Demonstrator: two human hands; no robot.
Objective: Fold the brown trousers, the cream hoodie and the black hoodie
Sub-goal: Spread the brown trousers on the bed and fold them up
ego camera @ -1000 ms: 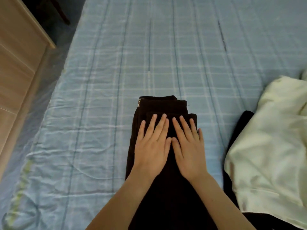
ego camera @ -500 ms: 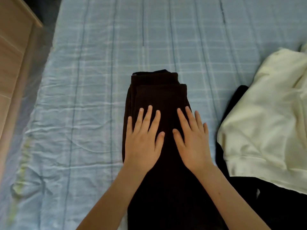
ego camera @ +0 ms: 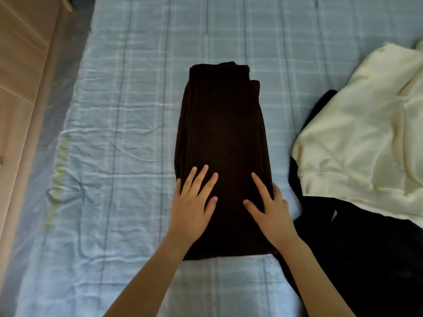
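A person's left hand (ego camera: 194, 207) and right hand (ego camera: 273, 211) rest flat on the near half of the brown trousers (ego camera: 219, 124), which lie folded in a long stack mid-bed (ego camera: 128, 110) on blue plaid sheets. The fingers (ego camera: 201, 179) are straight and spread, gripping nothing, and the trousers stretch away beyond them. To the right, the cream hoodie (ego camera: 357, 138) lies crumpled over the black hoodie (ego camera: 370, 259)
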